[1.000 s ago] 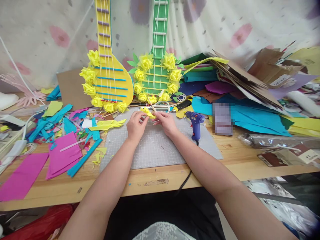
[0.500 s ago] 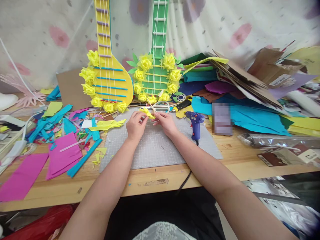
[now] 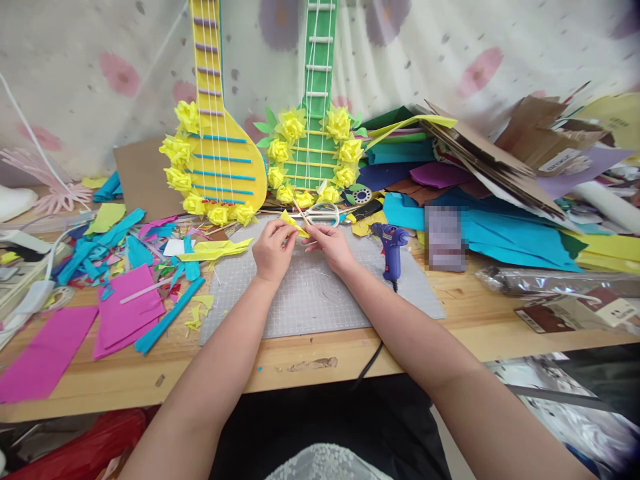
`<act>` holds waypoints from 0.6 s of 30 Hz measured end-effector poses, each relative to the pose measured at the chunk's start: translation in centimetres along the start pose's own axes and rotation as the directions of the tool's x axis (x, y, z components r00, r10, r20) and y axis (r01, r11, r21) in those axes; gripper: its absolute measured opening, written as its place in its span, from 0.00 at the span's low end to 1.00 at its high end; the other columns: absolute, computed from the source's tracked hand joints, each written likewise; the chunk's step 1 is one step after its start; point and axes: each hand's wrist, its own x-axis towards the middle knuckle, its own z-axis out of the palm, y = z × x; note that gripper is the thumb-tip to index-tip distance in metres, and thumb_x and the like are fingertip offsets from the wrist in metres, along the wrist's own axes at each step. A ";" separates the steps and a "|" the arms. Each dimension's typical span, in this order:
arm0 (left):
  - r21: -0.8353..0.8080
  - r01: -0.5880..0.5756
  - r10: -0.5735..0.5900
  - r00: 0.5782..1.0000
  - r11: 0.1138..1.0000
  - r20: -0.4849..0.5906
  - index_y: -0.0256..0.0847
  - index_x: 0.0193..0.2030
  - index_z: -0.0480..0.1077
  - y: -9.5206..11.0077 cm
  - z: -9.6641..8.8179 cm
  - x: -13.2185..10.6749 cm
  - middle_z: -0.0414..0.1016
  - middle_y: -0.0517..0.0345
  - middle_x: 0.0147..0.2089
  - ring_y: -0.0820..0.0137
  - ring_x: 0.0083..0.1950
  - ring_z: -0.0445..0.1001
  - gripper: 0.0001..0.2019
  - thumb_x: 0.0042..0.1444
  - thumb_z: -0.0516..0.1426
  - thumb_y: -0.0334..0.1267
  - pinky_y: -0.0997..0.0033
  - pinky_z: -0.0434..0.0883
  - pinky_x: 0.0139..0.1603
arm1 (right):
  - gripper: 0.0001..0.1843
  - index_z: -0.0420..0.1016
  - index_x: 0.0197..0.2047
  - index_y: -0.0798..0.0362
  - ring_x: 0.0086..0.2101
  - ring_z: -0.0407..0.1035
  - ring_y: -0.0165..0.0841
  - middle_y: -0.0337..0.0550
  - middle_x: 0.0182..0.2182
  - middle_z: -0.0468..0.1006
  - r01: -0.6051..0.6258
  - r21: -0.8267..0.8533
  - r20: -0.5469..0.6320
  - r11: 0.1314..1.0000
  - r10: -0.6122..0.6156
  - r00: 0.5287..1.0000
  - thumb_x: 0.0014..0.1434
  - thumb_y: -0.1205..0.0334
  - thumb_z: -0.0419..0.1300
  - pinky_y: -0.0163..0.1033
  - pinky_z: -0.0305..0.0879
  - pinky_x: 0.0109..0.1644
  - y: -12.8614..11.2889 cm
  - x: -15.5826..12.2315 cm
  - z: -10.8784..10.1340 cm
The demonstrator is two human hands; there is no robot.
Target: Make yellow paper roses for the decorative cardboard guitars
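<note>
My left hand and my right hand meet over the far part of a grey cutting mat. Both pinch a small folded yellow paper piece between thumb and fingers, and a thin wooden stick rises from it. Just behind lie white-handled scissors. A blue glue gun stands on the mat to the right of my right hand. Yellow paper strips lie left of my left hand.
A yellow paper guitar and a green one, both ringed with yellow paper flowers, lean against the curtain. Coloured paper sheets and cardboard pile up at right. Pink and teal scraps litter the wooden table at left.
The yellow piece has turned slightly between my fingers and my left thumb has shifted on it. My arms stay where they were.
</note>
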 end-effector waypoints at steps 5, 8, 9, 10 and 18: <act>0.020 -0.061 0.060 0.998 0.998 0.036 0.43 0.34 0.74 0.1 0.0 0.1 0.70 0.55 0.40 0.73 0.39 0.71 0.08 0.54 0.54 0.40 0.75 0.67 0.36 | 0.20 0.74 0.27 0.55 0.24 0.70 0.27 0.39 0.26 0.76 0.006 0.019 0.005 1.000 -0.006 1.000 0.35 0.48 0.67 0.30 0.68 0.23 -0.1 -0.1 0.0; 0.055 -0.083 0.081 0.996 0.995 0.040 0.44 0.35 0.74 0.1 0.1 0.1 0.70 0.55 0.39 0.72 0.40 0.70 0.08 0.53 0.54 0.39 0.75 0.67 0.36 | 0.19 0.74 0.27 0.55 0.25 0.71 0.27 0.39 0.25 0.76 0.015 0.013 0.008 1.000 -0.015 1.000 0.36 0.48 0.66 0.30 0.68 0.23 -0.1 -0.1 0.0; 0.068 -0.079 0.077 0.996 0.995 0.042 0.44 0.35 0.74 0.0 0.1 0.1 0.70 0.55 0.39 0.72 0.40 0.70 0.08 0.53 0.54 0.39 0.75 0.66 0.36 | 0.19 0.74 0.27 0.55 0.25 0.71 0.28 0.39 0.26 0.76 0.019 0.004 0.008 1.000 -0.019 1.000 0.36 0.48 0.66 0.30 0.68 0.23 -0.1 -0.1 -0.1; 0.082 -0.073 0.070 0.997 0.994 0.040 0.44 0.35 0.74 0.0 0.1 0.1 0.70 0.55 0.39 0.71 0.40 0.70 0.08 0.53 0.54 0.39 0.75 0.66 0.36 | 0.19 0.75 0.27 0.55 0.25 0.71 0.28 0.40 0.26 0.76 0.023 -0.005 0.008 1.000 -0.023 1.000 0.37 0.48 0.66 0.31 0.68 0.24 -0.1 -0.1 -0.1; 0.153 -0.050 0.045 0.998 0.987 0.039 0.43 0.33 0.71 0.1 0.1 0.1 0.71 0.55 0.33 0.68 0.37 0.69 0.04 0.52 0.54 0.35 0.70 0.65 0.37 | 0.20 0.75 0.27 0.55 0.26 0.71 0.29 0.39 0.26 0.75 0.087 -0.097 -0.010 0.991 -0.088 0.996 0.38 0.46 0.64 0.32 0.68 0.24 0.0 -0.3 0.3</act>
